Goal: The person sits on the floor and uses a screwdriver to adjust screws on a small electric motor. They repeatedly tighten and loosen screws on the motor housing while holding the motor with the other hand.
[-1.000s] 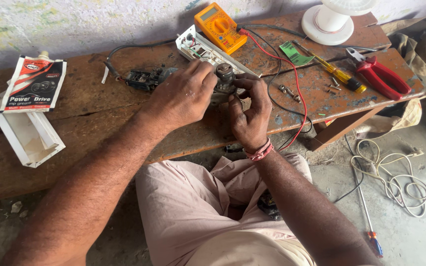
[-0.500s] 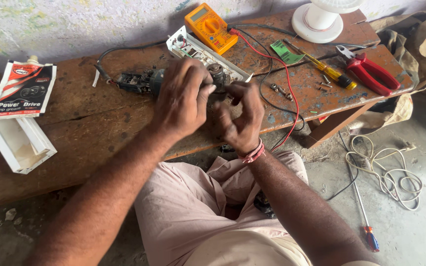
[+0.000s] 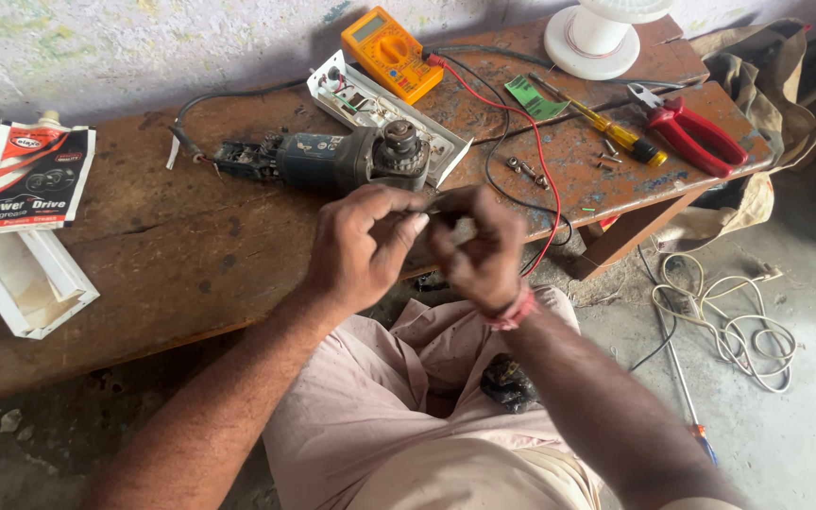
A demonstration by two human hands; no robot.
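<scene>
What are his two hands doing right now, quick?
Left hand: fingers curled, pinching something small; what it is cannot be told.
Right hand: fingers curled against the left hand's; whether it holds anything cannot be told.

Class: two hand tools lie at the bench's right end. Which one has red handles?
The pliers, at the far right. The screwdriver beside them has a yellow handle instead.

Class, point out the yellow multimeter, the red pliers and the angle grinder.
Yellow multimeter (image 3: 391,54), head view, on its dial.
Red pliers (image 3: 701,135), head view, on a handle.
Angle grinder (image 3: 332,161), head view, on its body.
</scene>
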